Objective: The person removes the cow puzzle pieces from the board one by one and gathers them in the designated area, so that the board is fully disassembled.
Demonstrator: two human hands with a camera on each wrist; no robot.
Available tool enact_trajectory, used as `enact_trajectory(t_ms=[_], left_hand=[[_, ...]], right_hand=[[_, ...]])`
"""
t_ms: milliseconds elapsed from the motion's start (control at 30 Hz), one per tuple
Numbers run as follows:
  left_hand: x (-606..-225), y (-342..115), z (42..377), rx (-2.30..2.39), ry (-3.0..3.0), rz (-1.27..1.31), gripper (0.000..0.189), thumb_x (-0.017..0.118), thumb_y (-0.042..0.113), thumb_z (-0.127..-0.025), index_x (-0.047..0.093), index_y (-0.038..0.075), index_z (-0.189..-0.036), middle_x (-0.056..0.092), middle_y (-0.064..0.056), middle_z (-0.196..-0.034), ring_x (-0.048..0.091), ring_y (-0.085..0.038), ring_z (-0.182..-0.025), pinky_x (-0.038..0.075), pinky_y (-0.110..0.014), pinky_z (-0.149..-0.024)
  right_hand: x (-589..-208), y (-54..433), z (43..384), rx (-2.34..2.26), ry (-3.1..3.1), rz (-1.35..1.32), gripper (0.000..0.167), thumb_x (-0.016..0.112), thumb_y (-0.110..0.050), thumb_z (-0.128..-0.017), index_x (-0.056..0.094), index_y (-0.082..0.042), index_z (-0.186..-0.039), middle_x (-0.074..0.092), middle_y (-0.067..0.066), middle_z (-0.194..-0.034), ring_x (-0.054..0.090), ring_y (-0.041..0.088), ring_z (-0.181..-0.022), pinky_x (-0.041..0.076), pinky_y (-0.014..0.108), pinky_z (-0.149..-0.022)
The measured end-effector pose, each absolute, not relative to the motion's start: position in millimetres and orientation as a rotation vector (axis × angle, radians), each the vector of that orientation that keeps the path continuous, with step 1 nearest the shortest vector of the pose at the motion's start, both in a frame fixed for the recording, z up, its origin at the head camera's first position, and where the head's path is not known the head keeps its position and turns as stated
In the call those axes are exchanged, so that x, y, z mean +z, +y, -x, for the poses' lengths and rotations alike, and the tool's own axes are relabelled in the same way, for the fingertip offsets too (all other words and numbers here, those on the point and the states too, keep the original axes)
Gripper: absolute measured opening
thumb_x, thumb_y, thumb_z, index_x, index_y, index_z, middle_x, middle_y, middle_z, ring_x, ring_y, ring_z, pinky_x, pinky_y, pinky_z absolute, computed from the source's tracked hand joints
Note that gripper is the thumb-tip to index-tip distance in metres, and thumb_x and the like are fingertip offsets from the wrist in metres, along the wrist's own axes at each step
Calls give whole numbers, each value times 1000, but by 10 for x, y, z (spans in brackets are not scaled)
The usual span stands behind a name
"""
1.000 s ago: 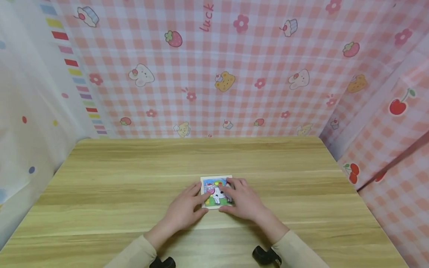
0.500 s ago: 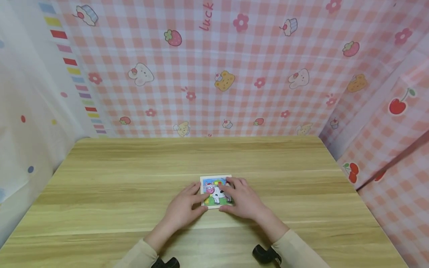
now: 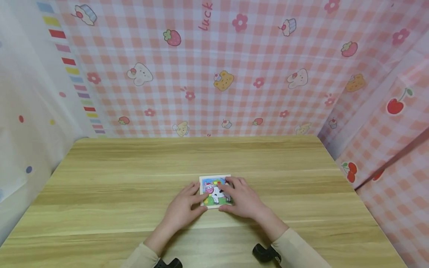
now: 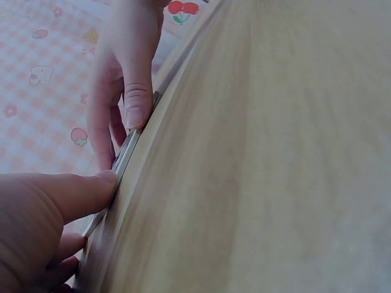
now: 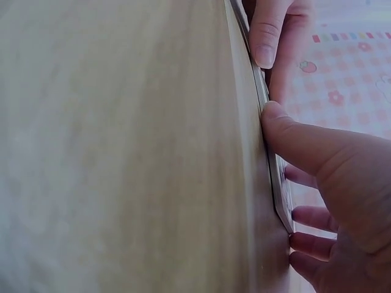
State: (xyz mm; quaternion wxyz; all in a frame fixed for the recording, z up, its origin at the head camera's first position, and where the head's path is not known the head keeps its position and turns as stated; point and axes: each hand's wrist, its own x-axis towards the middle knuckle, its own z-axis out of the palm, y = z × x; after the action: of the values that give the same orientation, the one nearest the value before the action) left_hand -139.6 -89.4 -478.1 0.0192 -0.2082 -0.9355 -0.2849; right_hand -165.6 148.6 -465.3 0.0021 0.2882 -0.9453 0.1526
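Note:
A small square cow puzzle (image 3: 216, 197) with a pale rim lies flat near the middle of the wooden table. On its left side my left hand (image 3: 182, 206) holds it, thumb at the near edge, index finger over the picture and other fingers along the left edge. My right hand (image 3: 244, 199) grips the opposite side, its thumb on the near edge and fingers spread over the right part and far corner, hiding some of the picture. Edge-on in the right wrist view, the board's thin side (image 5: 275, 177) shows between the right thumb and fingers.
The wooden table (image 3: 134, 163) stretches around the hands. Pink checked cloth (image 3: 201, 74) hangs behind it and on the right, and a white dotted cloth (image 3: 30, 111) on the left. Black wrist-camera mounts (image 3: 264, 254) sit at both sleeves.
Both hands keep the same hold on the puzzle. The left sleeve and its mount have shifted slightly right, and the whole head view has drifted a little.

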Motion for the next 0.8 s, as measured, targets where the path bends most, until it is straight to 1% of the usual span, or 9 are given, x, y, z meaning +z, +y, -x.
enact_trajectory(t_ms=[300,567,800], left_hand=[[-4807,-898,1397,-931,-2894,637,42,75,33,-88,69,18,-127,45,-16,-150,37,-37,-143,31,-57,-116],[-4781,-894,1388,-933,-2883,641,43,75,32,-87,69,18,-127,45,-17,-150,37,-38,-143,30,-58,-115],[-4775,-893,1381,-914,-2885,638,43,75,32,-87,68,18,-128,45,-17,-150,37,-38,-142,31,-58,-115]], right_hand=[[-4633,1493,1684,462,-2965,-924,73,73,-53,-84,52,-18,-145,46,17,-147,42,36,-134,41,54,-109],[-4580,1472,1764,521,-2908,-875,64,77,-44,-84,58,-17,-139,54,15,-140,48,35,-130,43,52,-108],[-4557,1429,1852,560,-2985,-785,62,74,-46,-87,57,-20,-140,53,13,-143,47,34,-131,43,53,-108]])
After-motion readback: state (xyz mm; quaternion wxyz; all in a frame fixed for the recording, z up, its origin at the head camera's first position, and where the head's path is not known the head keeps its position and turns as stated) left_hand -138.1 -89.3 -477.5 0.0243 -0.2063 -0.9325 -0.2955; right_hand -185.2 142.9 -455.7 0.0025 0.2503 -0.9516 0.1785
